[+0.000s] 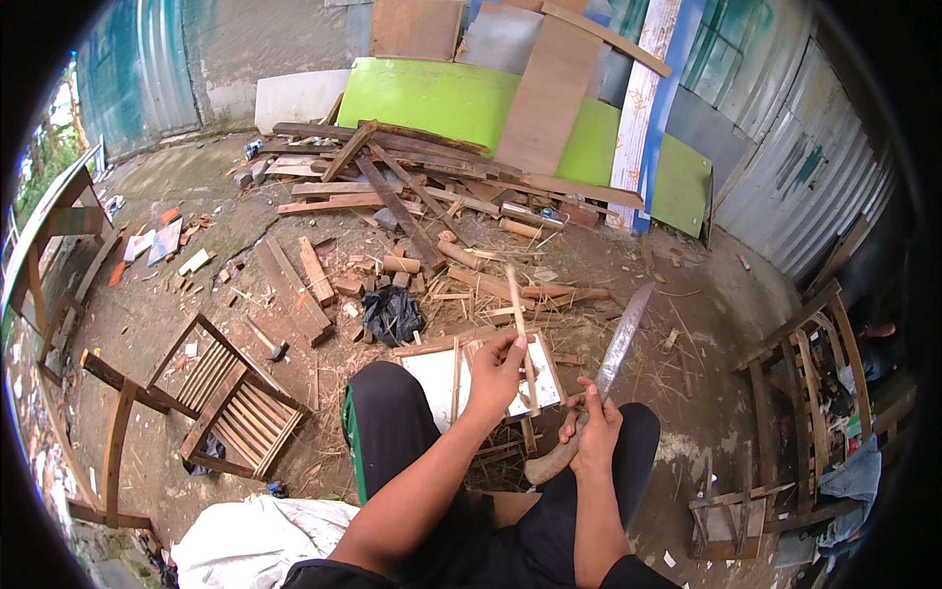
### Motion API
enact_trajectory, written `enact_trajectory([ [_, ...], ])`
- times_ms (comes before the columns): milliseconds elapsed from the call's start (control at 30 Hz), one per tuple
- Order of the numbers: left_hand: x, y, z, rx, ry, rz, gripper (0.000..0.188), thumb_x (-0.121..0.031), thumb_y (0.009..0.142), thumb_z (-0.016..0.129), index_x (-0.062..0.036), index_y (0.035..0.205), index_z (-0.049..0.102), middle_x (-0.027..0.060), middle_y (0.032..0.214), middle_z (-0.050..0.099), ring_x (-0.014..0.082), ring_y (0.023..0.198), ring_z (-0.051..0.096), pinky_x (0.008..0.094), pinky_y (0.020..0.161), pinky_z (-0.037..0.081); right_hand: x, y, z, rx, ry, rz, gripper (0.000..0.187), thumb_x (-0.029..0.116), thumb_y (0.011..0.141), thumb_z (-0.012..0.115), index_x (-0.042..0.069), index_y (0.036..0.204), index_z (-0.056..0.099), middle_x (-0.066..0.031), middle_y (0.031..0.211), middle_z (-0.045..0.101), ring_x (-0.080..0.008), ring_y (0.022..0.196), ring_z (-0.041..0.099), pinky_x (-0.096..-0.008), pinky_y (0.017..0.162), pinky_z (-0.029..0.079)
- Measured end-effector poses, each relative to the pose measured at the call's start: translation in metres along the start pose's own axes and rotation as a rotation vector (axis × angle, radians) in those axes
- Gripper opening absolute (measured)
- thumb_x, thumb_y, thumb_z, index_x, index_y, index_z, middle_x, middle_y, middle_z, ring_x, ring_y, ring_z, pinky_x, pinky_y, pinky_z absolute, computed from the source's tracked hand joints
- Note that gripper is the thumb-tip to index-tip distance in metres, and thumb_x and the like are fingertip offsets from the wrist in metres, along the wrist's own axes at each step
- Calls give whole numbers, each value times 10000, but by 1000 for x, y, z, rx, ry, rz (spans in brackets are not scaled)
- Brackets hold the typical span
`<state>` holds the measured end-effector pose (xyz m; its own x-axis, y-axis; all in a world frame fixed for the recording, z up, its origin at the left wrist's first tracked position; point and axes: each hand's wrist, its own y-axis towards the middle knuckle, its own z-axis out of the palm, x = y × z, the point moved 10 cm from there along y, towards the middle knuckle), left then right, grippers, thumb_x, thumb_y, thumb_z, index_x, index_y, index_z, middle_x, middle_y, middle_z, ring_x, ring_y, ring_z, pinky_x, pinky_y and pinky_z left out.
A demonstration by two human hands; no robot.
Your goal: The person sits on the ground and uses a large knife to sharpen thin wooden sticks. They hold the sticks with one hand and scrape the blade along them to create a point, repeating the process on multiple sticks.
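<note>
My left hand (498, 371) is closed on a thin strip of pale wood or bamboo (516, 299), its fingers pinching it near the middle. The strip stands out ahead, its lower end over a white board with a wooden edge (424, 370). In my right hand (595, 430) is a machete (628, 329), gripped around its curved wooden handle (552, 463). Its long, worn metal blade points up and away to the right, apart from the strip. Another narrow strip (455, 383) lies across the board, left of my left hand.
A slatted wooden chair (235, 402) lies tipped at the left, with a hammer (270, 340) beside it. Ahead are a black plastic bag (392, 314), wood blocks and a pile of planks (392, 196). Wooden frames (800, 393) stand at the right. White cloth (260, 540) lies at lower left.
</note>
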<state>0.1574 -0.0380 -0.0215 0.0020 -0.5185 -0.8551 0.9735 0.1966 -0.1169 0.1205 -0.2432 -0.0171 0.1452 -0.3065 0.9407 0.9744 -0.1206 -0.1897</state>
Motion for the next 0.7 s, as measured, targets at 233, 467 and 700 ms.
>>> enact_trajectory([
  [233, 11, -9, -8, 238, 270, -155, 275, -146, 1077, 600, -17, 1313, 656, 43, 875, 669, 153, 795, 671, 318, 702, 566, 26, 13, 22, 38, -36, -79, 358, 224, 1079, 619, -51, 1308, 619, -70, 857, 589, -121, 491, 529, -293, 397, 429],
  [467, -25, -2, -26, 217, 195, -36, 279, -83, 1041, 631, 31, 1295, 631, 104, 1084, 743, 183, 926, 718, 313, 781, 604, 12, 17, 13, 23, -16, -34, 340, 218, 1078, 621, -41, 1297, 625, -67, 855, 584, -120, 491, 541, -291, 400, 429],
  [700, -31, 14, -63, -68, 883, 261, 235, -183, 911, 825, 48, 934, 783, 103, 853, 726, 173, 667, 694, 293, 608, 534, -75, -12, -11, 101, -249, 209, 335, 241, 1085, 603, -17, 1296, 636, -66, 809, 594, -114, 446, 509, -293, 379, 413],
])
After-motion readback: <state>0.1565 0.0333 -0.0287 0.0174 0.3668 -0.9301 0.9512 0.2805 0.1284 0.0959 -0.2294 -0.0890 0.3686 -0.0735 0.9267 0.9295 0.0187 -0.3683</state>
